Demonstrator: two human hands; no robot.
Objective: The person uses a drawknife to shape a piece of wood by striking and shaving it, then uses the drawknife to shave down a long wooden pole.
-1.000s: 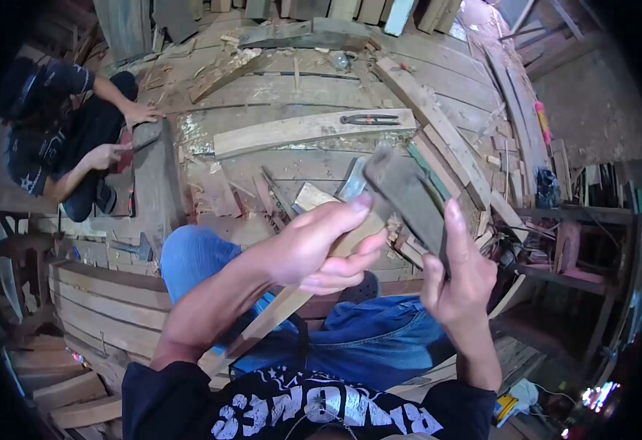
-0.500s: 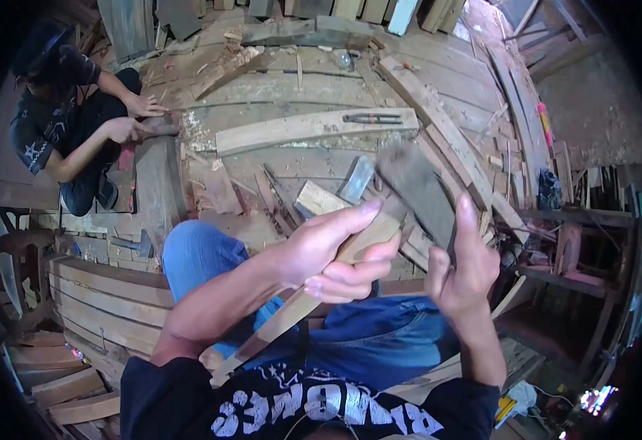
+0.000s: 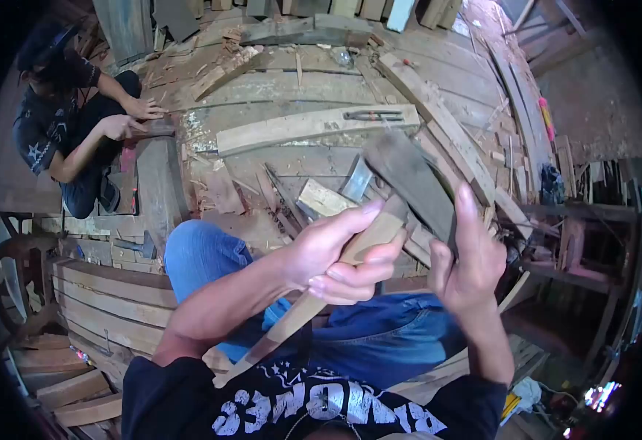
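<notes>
My left hand (image 3: 347,253) is closed around a long, narrow wooden strip (image 3: 292,319). The strip slants from near my chest up to its pointed far end just beyond my thumb. My right hand (image 3: 470,253) is closed with its index finger stretched along a broad, dark, flat blade, like a machete (image 3: 412,183). Its wide end points forward and to the left, beyond the strip's tip; the grip is hidden in my palm. A gap shows between the blade and the strip.
A curved plank (image 3: 299,132) with pincers (image 3: 372,115) on it lies ahead. A pale wood block (image 3: 325,196) and a metal blade (image 3: 358,178) are near my left hand. Another person (image 3: 64,132) works at a timber on the left. Stacked boards (image 3: 108,297) lie lower left.
The blade in my right hand has swung slightly left and looks less blurred. The right hand has shifted a little right, and the strip's tip shows more plainly above my left hand.
</notes>
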